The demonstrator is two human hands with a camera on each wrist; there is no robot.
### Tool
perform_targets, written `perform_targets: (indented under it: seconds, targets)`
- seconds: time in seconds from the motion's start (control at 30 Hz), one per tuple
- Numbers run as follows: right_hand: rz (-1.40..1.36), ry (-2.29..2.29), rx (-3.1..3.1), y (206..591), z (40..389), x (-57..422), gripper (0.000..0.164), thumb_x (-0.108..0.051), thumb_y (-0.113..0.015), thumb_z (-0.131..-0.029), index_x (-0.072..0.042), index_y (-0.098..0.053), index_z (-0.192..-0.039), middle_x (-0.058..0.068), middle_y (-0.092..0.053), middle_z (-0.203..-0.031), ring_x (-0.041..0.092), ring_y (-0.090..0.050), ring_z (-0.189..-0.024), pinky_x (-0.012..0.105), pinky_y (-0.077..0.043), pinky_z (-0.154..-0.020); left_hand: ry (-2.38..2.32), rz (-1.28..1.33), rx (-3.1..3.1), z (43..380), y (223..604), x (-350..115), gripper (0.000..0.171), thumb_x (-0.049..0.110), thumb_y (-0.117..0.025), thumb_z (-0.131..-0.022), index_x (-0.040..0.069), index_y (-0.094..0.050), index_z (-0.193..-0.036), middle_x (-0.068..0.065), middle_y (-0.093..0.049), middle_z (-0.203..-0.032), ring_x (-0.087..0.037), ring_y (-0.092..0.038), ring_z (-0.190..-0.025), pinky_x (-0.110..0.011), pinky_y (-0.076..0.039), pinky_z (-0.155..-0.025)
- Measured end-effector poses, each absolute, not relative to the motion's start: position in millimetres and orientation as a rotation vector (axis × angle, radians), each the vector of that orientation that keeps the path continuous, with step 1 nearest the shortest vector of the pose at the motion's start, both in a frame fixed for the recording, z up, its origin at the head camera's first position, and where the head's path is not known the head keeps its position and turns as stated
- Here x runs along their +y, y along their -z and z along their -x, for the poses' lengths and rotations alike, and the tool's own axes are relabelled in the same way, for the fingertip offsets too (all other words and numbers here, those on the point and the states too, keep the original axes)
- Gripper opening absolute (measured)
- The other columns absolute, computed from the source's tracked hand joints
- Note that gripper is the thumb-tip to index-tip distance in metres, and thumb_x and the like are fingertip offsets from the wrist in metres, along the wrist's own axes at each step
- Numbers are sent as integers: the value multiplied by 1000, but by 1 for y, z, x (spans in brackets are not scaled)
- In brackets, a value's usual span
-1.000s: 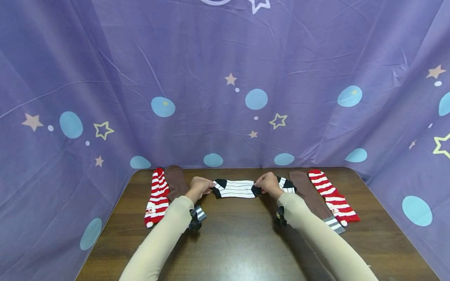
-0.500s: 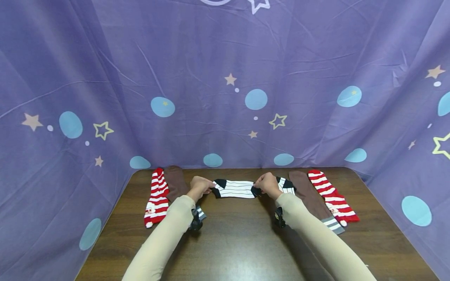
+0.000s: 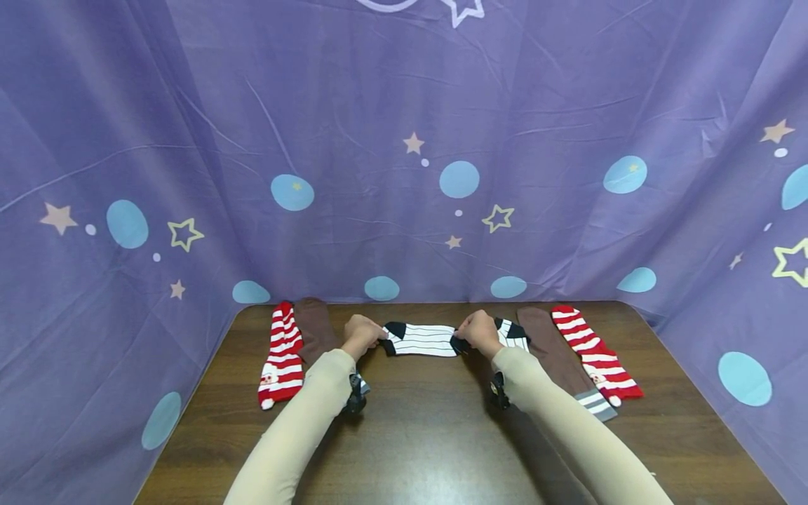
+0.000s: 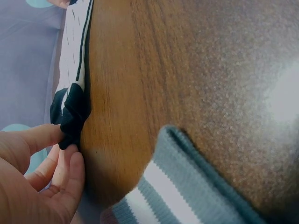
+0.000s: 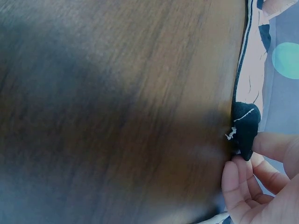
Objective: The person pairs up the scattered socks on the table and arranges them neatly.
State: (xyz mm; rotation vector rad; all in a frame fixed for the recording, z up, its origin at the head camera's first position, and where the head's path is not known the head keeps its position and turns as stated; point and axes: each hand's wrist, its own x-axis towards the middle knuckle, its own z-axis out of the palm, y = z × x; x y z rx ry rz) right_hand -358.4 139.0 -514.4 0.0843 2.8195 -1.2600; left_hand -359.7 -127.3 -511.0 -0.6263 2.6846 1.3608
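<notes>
A white ankle sock (image 3: 424, 339) with thin dark stripes and black ends lies stretched sideways near the table's back edge. My left hand (image 3: 362, 332) pinches its left black end between thumb and fingers, as the left wrist view shows on the sock's black part (image 4: 74, 114). At the other end, my right hand (image 3: 480, 331) pinches the black tip (image 5: 246, 126), where loose white threads stick out. A second white-and-black sock (image 3: 514, 334) lies just right of my right hand, partly covered by it.
To the left lie a red-and-white striped sock (image 3: 285, 351) and a brown sock (image 3: 315, 324), whose grey striped cuff (image 4: 182, 182) sits below my left wrist. Another brown sock (image 3: 555, 351) and red striped sock (image 3: 596, 354) lie right. A purple curtain (image 3: 404, 175) hangs behind the table (image 3: 423, 435).
Both hands keep their pinch on the sock, which stays where it was. The left forearm has shifted slightly right, covering more of the left brown sock's grey cuff.
</notes>
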Motion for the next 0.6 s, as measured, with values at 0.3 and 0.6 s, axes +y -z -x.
perform_targets:
  seconds: [0.3, 0.6]
  targets:
    - [-88, 1218, 2842, 512, 359, 139, 16, -11, -82, -82, -3, -72, -71, 3, -68, -67, 11, -54, -52, 21, -46, -46, -1274, 593, 2727, 359, 510, -127, 13, 8, -88, -72, 2, -79, -80, -3, -69, -59, -8, -54, -43, -18, -43, -40]
    - [-107, 1190, 2858, 512, 359, 139, 17, -13, -83, -80, -3, -71, -72, 2, -66, -65, 11, -53, -50, 21, -45, -45, -1262, 567, 2738, 357, 509, -127, 13, 8, -87, -73, 1, -78, -81, 0, -61, -52, -9, -52, -43, -20, -39, -39]
